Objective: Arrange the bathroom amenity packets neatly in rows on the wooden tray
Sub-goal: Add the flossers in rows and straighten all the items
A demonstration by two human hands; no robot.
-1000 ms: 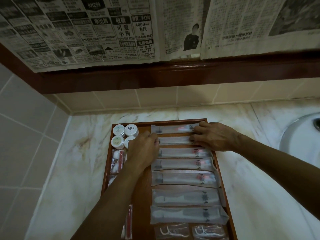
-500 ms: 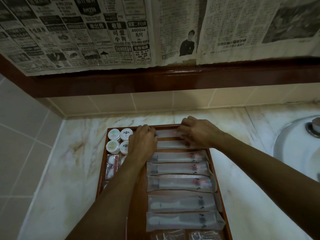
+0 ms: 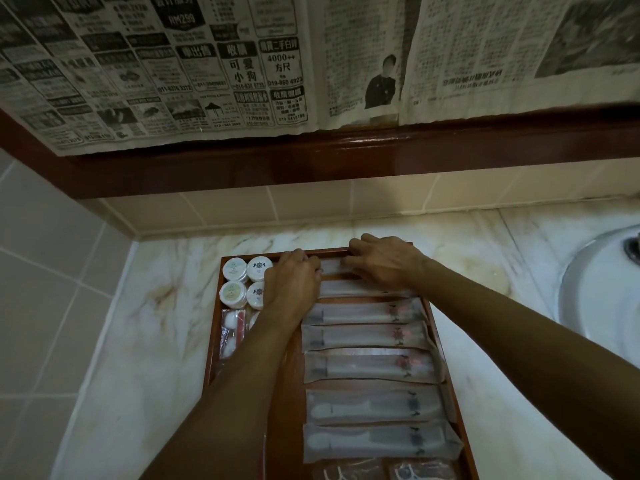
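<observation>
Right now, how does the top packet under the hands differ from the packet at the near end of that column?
1. The top packet is mostly covered by the left hand and right hand; the near packet lies untouched and fully visible.
2. The top packet sits against the wooden tray's far rim; the near packet lies low in the column, above the floss picks.
Both are long, translucent and lie crosswise.
</observation>
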